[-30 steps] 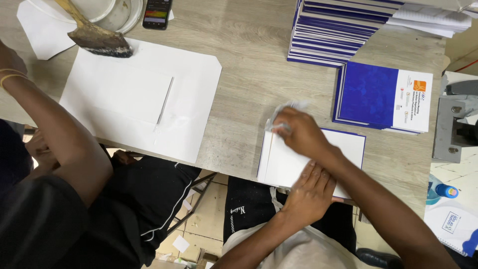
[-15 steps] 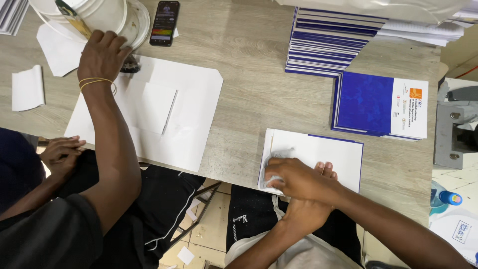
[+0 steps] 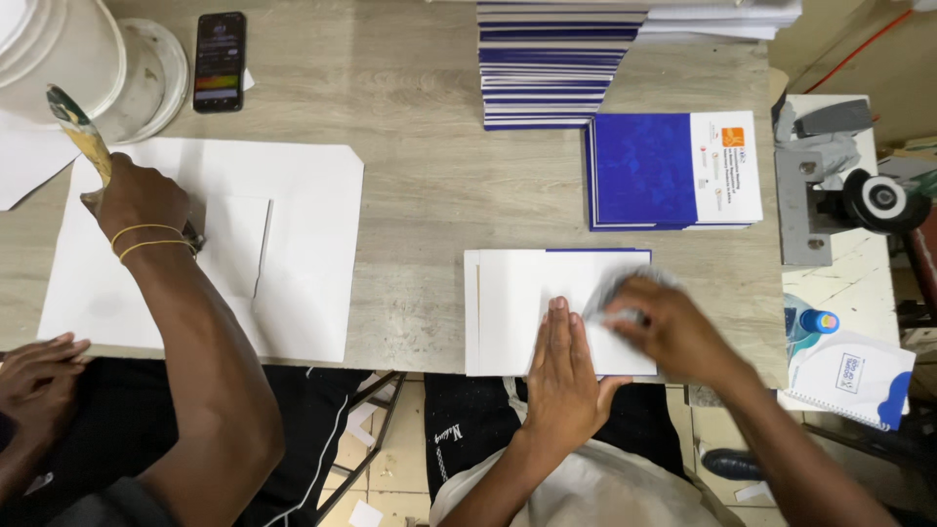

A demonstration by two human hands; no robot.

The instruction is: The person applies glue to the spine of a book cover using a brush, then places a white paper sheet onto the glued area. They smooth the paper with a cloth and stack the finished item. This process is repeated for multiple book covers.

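A white sheet (image 3: pixel 517 303) lies over a blue-edged booklet at the table's near edge. My left hand (image 3: pixel 564 366) rests flat on it, fingers together and pointing away from me. My right hand (image 3: pixel 669 327), blurred by motion, is on the sheet's right part and grips a pale cloth wad (image 3: pixel 620 290) that touches the paper.
A stack of blue booklets (image 3: pixel 556 68) stands at the back, and a blue-and-white booklet pile (image 3: pixel 673 171) sits right of it. At the left, a co-worker's hand (image 3: pixel 142 200) holds a brush (image 3: pixel 78 132) over a large white sheet (image 3: pixel 312 254), near a white bucket (image 3: pixel 59 49) and phone (image 3: pixel 219 60). A metal machine (image 3: pixel 830 176) is at the right.
My right hand has swept with the cloth from the sheet's left side to its right. My left hand now lies flat on the sheet. The co-worker's hand brought the brush down from the bucket.
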